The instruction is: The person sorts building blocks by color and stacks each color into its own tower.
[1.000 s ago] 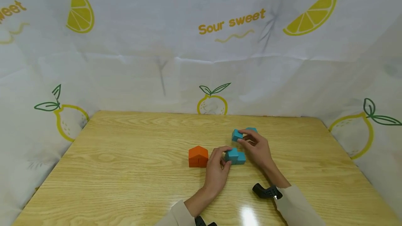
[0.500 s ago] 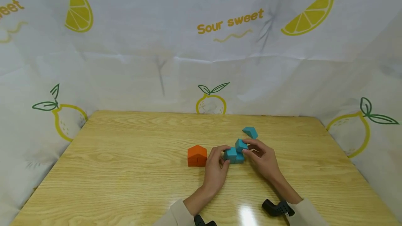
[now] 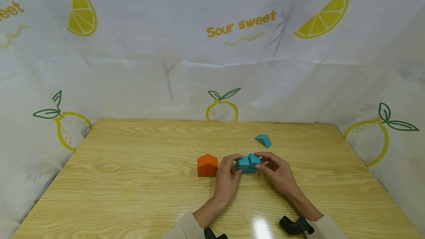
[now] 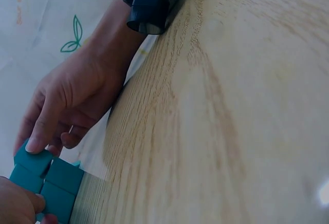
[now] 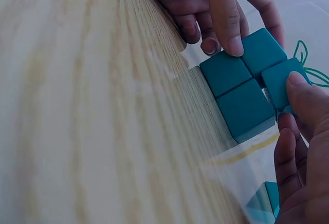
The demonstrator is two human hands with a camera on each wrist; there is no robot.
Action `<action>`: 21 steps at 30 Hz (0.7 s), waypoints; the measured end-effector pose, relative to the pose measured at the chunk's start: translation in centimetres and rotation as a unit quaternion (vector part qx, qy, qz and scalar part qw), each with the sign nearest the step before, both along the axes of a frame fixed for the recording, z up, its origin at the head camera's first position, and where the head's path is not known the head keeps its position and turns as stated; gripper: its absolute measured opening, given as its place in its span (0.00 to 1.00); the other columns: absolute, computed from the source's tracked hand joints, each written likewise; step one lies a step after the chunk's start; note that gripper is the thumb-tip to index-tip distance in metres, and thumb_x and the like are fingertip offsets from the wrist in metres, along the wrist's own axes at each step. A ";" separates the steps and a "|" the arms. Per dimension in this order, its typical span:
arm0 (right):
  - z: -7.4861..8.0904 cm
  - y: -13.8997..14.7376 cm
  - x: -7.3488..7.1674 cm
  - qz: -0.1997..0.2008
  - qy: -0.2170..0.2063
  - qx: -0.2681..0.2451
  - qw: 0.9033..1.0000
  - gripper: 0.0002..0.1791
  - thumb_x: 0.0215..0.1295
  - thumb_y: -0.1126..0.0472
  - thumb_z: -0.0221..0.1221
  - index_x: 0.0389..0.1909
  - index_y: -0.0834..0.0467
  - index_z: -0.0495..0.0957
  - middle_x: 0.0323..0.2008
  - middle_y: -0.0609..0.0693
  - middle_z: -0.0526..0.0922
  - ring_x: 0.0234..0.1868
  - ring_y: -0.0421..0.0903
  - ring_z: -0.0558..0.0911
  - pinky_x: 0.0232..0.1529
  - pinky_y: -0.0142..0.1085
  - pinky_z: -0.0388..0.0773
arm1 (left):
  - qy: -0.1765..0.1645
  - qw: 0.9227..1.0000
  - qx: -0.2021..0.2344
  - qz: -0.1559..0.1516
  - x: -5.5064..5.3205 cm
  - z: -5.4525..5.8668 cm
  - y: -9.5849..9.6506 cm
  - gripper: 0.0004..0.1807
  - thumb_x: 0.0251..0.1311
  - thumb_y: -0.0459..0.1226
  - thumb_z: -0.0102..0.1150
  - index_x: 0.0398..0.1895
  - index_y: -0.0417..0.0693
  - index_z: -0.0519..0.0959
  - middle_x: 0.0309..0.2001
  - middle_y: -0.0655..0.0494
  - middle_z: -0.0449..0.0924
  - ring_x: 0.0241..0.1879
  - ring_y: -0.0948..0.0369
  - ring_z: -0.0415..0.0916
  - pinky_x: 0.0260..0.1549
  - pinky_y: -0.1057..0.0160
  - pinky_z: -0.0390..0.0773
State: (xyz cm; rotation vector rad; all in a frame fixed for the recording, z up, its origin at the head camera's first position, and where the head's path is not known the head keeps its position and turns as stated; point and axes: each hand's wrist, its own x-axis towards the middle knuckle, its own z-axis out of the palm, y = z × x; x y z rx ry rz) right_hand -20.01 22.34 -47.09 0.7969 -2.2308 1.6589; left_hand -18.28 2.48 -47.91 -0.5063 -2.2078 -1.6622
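My left hand [image 3: 228, 178] holds the left column of a small teal block stack between thumb and fingers, in the head view. Thumb and fingers of my right hand [image 3: 277, 172] pinch a slant-topped teal block [image 3: 254, 159] at the upper right of that stack. Seen from the right wrist, this pinched block [image 5: 280, 85] sits slightly askew, with a narrow gap beside the left upper block [image 5: 263, 52]. Two lower teal blocks [image 5: 245, 110] stand side by side beneath. My right hand [image 4: 77, 90] reaches in from the top in the left wrist view.
A house-shaped group of orange blocks [image 3: 207, 166] stands just left of my left hand. Behind the teal stack lies a loose teal wedge-like block [image 3: 264, 140]. A lemon-print cloth [image 3: 149, 84] hangs beyond the back edge of the wooden table [image 3: 132, 180].
My right hand has brought the teal block forward from near the loose wedge and lowered it onto the stack's right side. The left hand has kept its hold on the left column.
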 end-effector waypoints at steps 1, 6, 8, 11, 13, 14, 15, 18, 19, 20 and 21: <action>0.0 0.0 0.0 0.003 0.003 0.002 1.000 0.22 0.60 0.79 0.58 0.56 0.67 0.73 0.49 0.59 0.77 0.43 0.46 0.78 0.36 0.34 0.77 | 0.001 1.000 0.000 0.000 0.0 0.0 0.0 0.26 0.56 0.21 0.61 0.54 0.53 0.74 0.47 0.55 0.72 0.26 0.67 0.64 0.25 0.70 0.71; 0.1 -0.2 0.0 0.018 0.018 0.009 1.000 0.23 0.58 0.82 0.57 0.56 0.71 0.72 0.49 0.62 0.76 0.42 0.46 0.77 0.36 0.35 0.77 | 0.007 1.000 -0.001 -0.001 -0.1 -0.1 0.0 0.25 0.56 0.21 0.61 0.54 0.52 0.74 0.46 0.55 0.72 0.26 0.67 0.65 0.25 0.71 0.71; 0.5 -0.3 0.2 0.023 0.021 0.009 0.999 0.23 0.57 0.84 0.56 0.55 0.73 0.71 0.49 0.64 0.75 0.42 0.47 0.77 0.36 0.35 0.77 | 0.008 1.000 0.000 -0.002 -0.1 -0.1 0.0 0.25 0.56 0.21 0.61 0.54 0.52 0.74 0.46 0.54 0.72 0.26 0.66 0.65 0.25 0.70 0.71; 1.4 -0.7 0.6 0.028 0.024 0.010 0.999 0.22 0.56 0.85 0.55 0.54 0.76 0.70 0.48 0.66 0.74 0.42 0.48 0.76 0.34 0.36 0.76 | 0.009 1.000 0.001 -0.002 -0.1 -0.1 0.0 0.25 0.56 0.21 0.61 0.54 0.52 0.74 0.46 0.54 0.72 0.26 0.66 0.65 0.25 0.70 0.71; 1.9 -1.0 0.9 0.029 0.021 0.014 0.999 0.22 0.57 0.85 0.55 0.54 0.77 0.69 0.47 0.67 0.74 0.41 0.48 0.76 0.34 0.36 0.76 | 0.008 1.000 0.001 -0.002 -0.1 -0.1 0.0 0.25 0.56 0.21 0.61 0.54 0.52 0.74 0.46 0.55 0.72 0.26 0.66 0.65 0.25 0.70 0.71; 2.1 -1.0 1.0 0.027 0.020 0.018 0.999 0.22 0.57 0.85 0.55 0.54 0.77 0.69 0.46 0.67 0.74 0.41 0.48 0.76 0.33 0.37 0.75 | 0.006 1.000 0.001 -0.002 -0.1 -0.1 0.0 0.25 0.56 0.21 0.61 0.54 0.52 0.74 0.46 0.55 0.72 0.26 0.66 0.65 0.25 0.70 0.71; 2.3 -1.1 1.0 0.026 0.018 0.021 0.999 0.22 0.57 0.84 0.55 0.54 0.77 0.69 0.46 0.67 0.74 0.40 0.48 0.76 0.33 0.37 0.75 | 0.005 1.000 0.001 -0.002 -0.1 -0.1 0.0 0.25 0.56 0.21 0.61 0.54 0.52 0.74 0.46 0.55 0.72 0.26 0.66 0.65 0.25 0.71 0.71; 2.4 -1.2 1.1 0.024 0.015 0.025 0.999 0.22 0.57 0.84 0.55 0.55 0.76 0.70 0.45 0.67 0.75 0.40 0.48 0.76 0.32 0.36 0.75 | 0.000 1.000 0.000 -0.001 -0.1 -0.1 0.0 0.25 0.56 0.22 0.61 0.54 0.53 0.74 0.46 0.55 0.72 0.26 0.66 0.66 0.25 0.70 0.71; 2.3 -1.1 1.0 0.023 0.014 0.026 0.999 0.22 0.57 0.84 0.56 0.55 0.76 0.70 0.45 0.66 0.75 0.39 0.48 0.76 0.32 0.36 0.75 | -0.001 1.000 0.000 -0.001 -0.1 -0.1 0.0 0.25 0.56 0.22 0.61 0.54 0.53 0.74 0.46 0.55 0.72 0.26 0.66 0.66 0.25 0.70 0.71; 2.3 -1.1 1.0 0.022 0.014 0.028 0.999 0.22 0.57 0.84 0.56 0.55 0.76 0.70 0.44 0.66 0.75 0.39 0.48 0.76 0.31 0.36 0.75 | -0.003 1.000 0.000 -0.001 -0.1 -0.1 0.0 0.25 0.56 0.22 0.61 0.54 0.53 0.74 0.46 0.55 0.72 0.26 0.66 0.66 0.25 0.70 0.71; 2.2 -1.0 0.9 0.022 0.015 0.029 0.999 0.22 0.57 0.84 0.56 0.55 0.76 0.70 0.44 0.66 0.75 0.39 0.47 0.76 0.31 0.36 0.74 | -0.004 1.000 -0.001 0.000 -0.1 -0.1 0.0 0.26 0.56 0.22 0.61 0.55 0.53 0.74 0.46 0.55 0.72 0.26 0.66 0.66 0.26 0.70 0.71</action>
